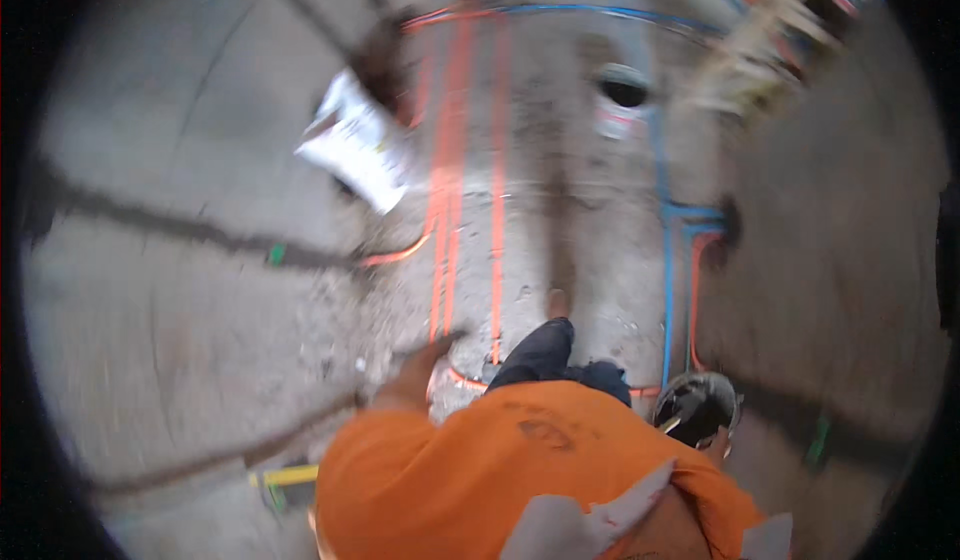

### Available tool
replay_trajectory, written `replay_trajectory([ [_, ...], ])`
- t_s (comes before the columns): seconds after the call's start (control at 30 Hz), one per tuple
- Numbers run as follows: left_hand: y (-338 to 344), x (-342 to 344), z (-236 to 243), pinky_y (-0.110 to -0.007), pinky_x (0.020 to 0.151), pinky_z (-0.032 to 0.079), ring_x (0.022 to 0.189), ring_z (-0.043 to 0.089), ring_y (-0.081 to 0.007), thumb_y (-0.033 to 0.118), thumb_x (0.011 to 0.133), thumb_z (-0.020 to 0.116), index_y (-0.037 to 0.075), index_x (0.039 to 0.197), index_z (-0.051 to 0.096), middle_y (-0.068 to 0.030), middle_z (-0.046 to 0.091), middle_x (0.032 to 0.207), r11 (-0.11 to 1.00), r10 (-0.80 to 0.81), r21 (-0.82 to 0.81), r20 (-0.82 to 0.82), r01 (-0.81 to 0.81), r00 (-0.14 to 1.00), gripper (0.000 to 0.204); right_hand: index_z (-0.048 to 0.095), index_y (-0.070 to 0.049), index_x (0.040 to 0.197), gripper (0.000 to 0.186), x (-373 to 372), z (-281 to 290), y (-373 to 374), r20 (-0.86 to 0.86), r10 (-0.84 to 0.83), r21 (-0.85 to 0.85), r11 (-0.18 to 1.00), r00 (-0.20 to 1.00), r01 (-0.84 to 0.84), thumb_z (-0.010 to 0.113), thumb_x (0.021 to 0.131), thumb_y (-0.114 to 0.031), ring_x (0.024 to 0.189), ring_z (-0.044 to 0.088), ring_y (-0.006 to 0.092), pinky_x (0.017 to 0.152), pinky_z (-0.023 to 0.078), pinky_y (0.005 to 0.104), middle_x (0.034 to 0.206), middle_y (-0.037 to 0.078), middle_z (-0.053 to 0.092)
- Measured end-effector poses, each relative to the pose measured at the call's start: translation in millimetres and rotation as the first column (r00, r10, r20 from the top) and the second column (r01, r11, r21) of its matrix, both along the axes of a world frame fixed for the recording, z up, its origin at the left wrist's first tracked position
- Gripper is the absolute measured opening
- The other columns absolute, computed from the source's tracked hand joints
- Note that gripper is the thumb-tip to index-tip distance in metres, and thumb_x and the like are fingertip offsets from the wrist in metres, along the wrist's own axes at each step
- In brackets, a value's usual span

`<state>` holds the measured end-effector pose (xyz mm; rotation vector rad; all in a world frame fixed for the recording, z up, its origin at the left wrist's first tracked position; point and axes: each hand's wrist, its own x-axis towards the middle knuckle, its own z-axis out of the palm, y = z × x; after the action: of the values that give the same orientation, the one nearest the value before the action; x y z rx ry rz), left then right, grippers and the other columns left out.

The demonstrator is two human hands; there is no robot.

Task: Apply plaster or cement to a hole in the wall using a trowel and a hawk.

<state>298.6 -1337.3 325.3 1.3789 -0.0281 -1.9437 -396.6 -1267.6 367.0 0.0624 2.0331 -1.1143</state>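
Note:
My left hand [433, 352] reaches forward past the orange shirt, above the dusty floor. It is blurred, its fingers look stretched out, and I see nothing in it. On the other side, my right hand [718, 444] is at the near rim of a round bucket [738, 412], its fingers seeming to close on that edge. The bucket is dark inside and smeared with grey. A pale, thin stick-like tool [684, 416] leans in it. Most of my right forearm is hidden by my body.
Orange conduits [497, 200] and a blue pipe [667, 290] run along the floor and wall bases. Ahead stand a white bag [358, 145] and another bucket [620, 120]. A wooden frame [760, 50] is at the far right. Yellow-edged object [290, 476] lies left.

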Motion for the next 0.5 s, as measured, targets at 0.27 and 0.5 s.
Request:
replay_trajectory([
  [0.27,-439.4,67.0,34.5,-0.033,0.060,0.045,0.063,0.054,-0.0137,0.020,0.072,0.059,0.007,0.074,0.061,-0.0019,0.057,0.068,0.726,-0.440,-0.315,0.469,0.611,0.766,0.013,0.040,-0.014,0.065,0.023,29.1,-29.1,-349.4,0.032,0.195,0.258,0.946,0.980,-0.197,0.055,0.077,-0.026,0.049,0.038,0.0178,0.042,0.031,0.0408,0.053,0.004,0.035],
  [0.5,-576.8,192.8,-27.3,-0.032,0.050,0.046,0.051,0.051,-0.0159,0.017,0.072,0.060,0.008,0.067,0.055,-0.0038,0.051,0.058,0.783,-0.410,-0.096,0.663,0.614,0.626,0.011,0.042,-0.014,0.066,0.021,76.2,-57.7,-578.6,0.091,0.268,0.318,0.905,0.959,-0.283,0.054,0.077,-0.027,0.050,0.040,0.0181,0.042,0.031,0.0421,0.054,0.005,0.038],
])
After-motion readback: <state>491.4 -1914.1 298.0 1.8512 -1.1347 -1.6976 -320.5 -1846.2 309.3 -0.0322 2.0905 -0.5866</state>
